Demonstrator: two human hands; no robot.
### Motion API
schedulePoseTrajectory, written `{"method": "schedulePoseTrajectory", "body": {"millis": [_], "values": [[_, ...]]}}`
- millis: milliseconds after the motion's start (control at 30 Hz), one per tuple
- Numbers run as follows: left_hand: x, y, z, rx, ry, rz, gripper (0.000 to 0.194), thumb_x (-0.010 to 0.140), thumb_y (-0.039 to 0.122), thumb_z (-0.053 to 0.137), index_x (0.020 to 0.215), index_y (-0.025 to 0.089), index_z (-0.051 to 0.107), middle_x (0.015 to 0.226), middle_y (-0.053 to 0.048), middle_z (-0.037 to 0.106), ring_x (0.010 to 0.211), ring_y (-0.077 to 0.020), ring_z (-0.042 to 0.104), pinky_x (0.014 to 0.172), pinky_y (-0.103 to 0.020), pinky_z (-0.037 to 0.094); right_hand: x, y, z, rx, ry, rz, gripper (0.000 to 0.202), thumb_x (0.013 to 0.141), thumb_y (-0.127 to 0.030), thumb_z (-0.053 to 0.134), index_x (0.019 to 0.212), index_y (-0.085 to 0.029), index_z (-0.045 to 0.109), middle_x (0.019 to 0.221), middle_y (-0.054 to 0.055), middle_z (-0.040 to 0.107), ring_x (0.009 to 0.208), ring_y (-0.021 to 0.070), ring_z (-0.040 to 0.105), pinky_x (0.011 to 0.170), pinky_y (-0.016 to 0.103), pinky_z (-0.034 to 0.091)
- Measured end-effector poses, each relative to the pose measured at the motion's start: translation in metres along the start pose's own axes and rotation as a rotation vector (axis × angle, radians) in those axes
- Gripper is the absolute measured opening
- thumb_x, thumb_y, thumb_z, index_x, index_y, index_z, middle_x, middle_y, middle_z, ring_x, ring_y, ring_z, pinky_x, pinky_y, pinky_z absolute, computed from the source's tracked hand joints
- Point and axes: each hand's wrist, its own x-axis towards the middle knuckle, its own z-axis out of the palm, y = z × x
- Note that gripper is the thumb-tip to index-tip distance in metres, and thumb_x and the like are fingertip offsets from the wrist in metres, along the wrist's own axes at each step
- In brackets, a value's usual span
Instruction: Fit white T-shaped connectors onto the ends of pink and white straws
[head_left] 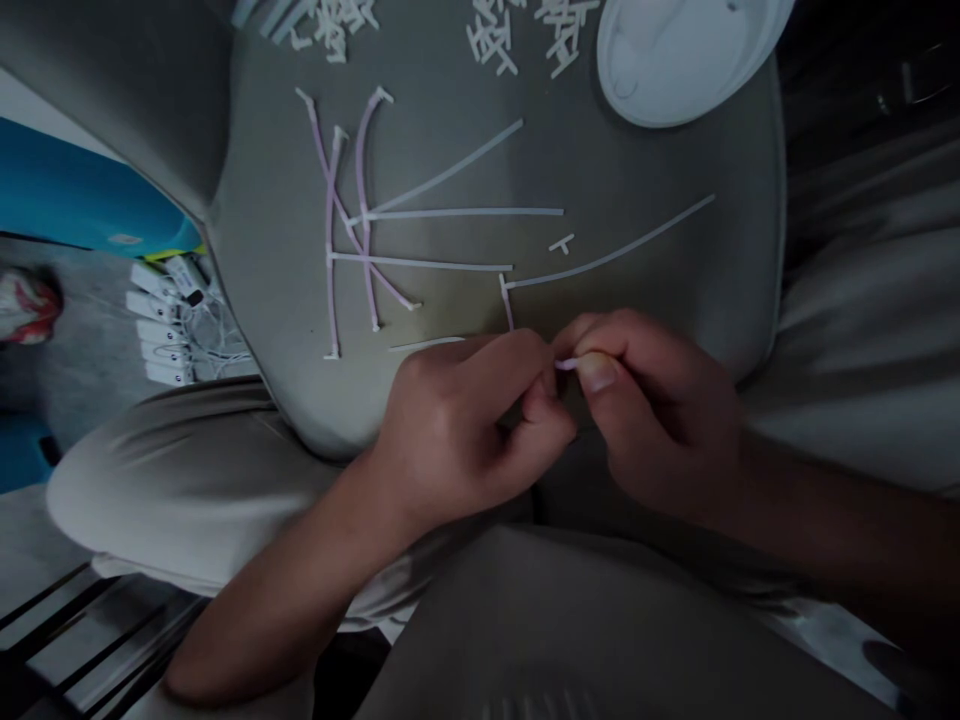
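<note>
Between the fingertips of both hands shows a short bit of thin pink tube (566, 365). My left hand (472, 420) is closed in a pinch at its left end, and the fingers hide what lies inside them. Thumb and finger of my right hand (652, 400) pinch the tube's right end. Just beyond the hands lies a white T-shaped connector (504, 286); a clear tube (622, 250) runs right from it and a pink piece runs down behind my left hand. A loose T connector (562, 244) rests farther off. Part of a thin pale strip (427, 344) shows beside my left hand.
On the grey chair seat (277, 230) lie several joined assemblies of pink tubes (330, 200) and clear tubes (465, 212). Piles of white connectors (491, 35) and a white bowl (675, 60) stand at the far side. White adapters with cables (165, 330) are on the floor at left.
</note>
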Motion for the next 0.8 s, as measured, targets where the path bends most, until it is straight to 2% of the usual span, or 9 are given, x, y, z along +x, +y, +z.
{"method": "schedulePoseTrajectory", "body": {"millis": [400,800], "values": [[-0.001,0.0002,0.0017,-0.022,0.033,0.021,0.023,0.09,0.013,0.049,0.068,0.02,0.052,0.057,0.005,0.059,0.049,-0.0056,0.052,0.047,-0.021,0.038,0.0,0.001,0.0003,-0.003,0.003,0.002,0.022,0.102,-0.018,0.048,0.081,-0.026,0.047,0.069,-0.004,0.051,0.072,0.0131,0.058,0.064,0.028,0.046],[-0.0024,0.0003,0.002,-0.088,0.012,-0.003,0.021,0.087,0.008,0.047,0.071,0.021,0.051,0.059,0.005,0.059,0.052,-0.0061,0.055,0.05,-0.02,0.041,0.002,-0.0018,-0.0002,0.065,-0.01,0.027,0.026,0.099,-0.013,0.047,0.075,-0.024,0.045,0.064,-0.004,0.046,0.072,0.0124,0.056,0.062,0.028,0.042]]}}
